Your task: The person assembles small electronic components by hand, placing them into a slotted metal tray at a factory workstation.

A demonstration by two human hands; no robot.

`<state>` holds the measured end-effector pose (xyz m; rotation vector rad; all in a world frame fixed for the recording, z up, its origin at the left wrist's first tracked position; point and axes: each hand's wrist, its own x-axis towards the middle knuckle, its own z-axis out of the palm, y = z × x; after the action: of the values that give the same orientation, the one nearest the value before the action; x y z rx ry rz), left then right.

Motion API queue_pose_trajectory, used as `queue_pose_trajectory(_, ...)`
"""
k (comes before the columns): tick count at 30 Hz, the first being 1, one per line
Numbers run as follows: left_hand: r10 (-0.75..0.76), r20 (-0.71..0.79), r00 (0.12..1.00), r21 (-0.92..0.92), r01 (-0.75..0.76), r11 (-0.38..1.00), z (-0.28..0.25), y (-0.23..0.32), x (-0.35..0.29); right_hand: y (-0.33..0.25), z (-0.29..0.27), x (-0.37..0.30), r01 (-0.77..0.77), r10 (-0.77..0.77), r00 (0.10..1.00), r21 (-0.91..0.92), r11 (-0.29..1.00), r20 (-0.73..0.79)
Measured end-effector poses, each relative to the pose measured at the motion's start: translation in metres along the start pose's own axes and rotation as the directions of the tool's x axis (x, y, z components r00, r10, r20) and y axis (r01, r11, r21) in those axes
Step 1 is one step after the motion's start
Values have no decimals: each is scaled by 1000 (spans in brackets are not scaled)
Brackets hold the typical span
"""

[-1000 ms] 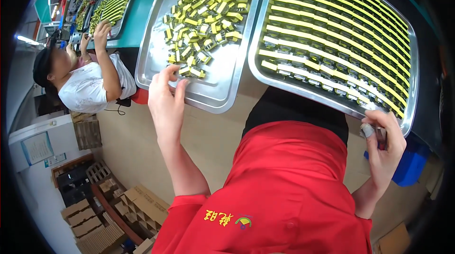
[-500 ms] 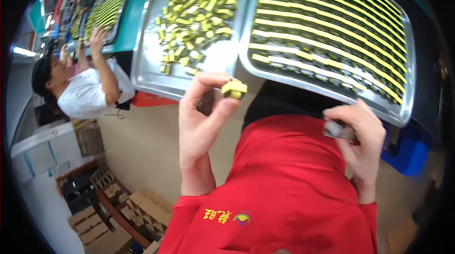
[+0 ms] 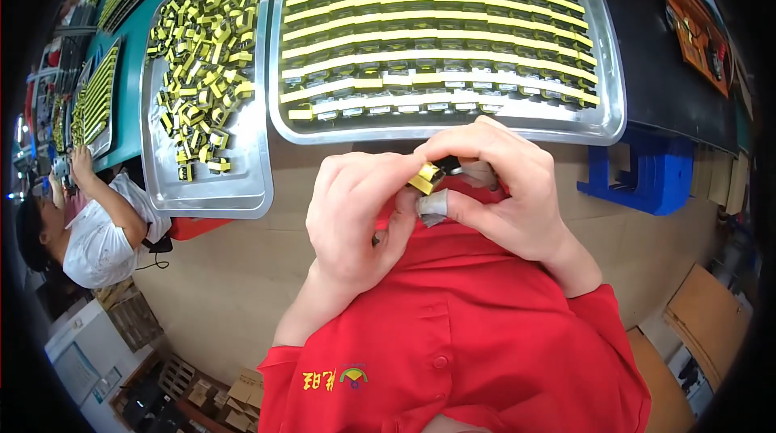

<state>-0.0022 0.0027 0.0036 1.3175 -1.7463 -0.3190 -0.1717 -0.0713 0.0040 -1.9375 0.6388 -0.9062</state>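
In front of my red shirt, both hands meet around a small block-shaped transformer [image 3: 426, 178] wrapped in yellow tape with black parts. My left hand [image 3: 349, 211] is closed, pinching it between thumb and fingertips. From the other side my right hand [image 3: 513, 191] is closed on the same piece, its grey-wrapped thumb tip [image 3: 432, 205] pressed near the lower edge. The right fingers partly hide a dark bit beside the piece. Just beyond my hands, a metal tray [image 3: 388, 136] carries rows of similar transformers [image 3: 436, 33].
Left of it, a second metal tray [image 3: 206, 203] contains a loose heap of transformers [image 3: 206, 69]. A blue plastic crate [image 3: 638, 174] is below the table at right; an orange tray [image 3: 691, 25] lies at far right. Another person [image 3: 105, 227] works at far left. Cardboard boxes [image 3: 242, 393] stand lower left.
My hands were apart, the left one holding the transformer up; now they are together on it. The view has shifted, with the trays appearing farther left.
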Motion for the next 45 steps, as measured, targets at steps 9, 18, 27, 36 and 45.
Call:
queue_pose_trajectory(9,-478,274,834,-701,514,494,4,6,-5,6,7,-5,53,-52,987,1,999,-151)
queue_pose_trajectory(18,-502,289,815,-688,541,484,6,5,-6,10,11,-7,176,-182,971,-52,983,-157)
queue_pose_trajectory(27,-517,290,805,-772,516,371,5,8,-5,1,-9,-22,-190,217,973,252,949,-84)
queue_pose_trajectory(36,-355,175,918,-664,376,646,8,-3,-6,-3,-1,-15,-423,390,893,714,558,224)
queue_pose_trajectory(45,-303,261,917,-830,373,414,3,-6,0,11,1,-20,-371,325,919,774,514,224)
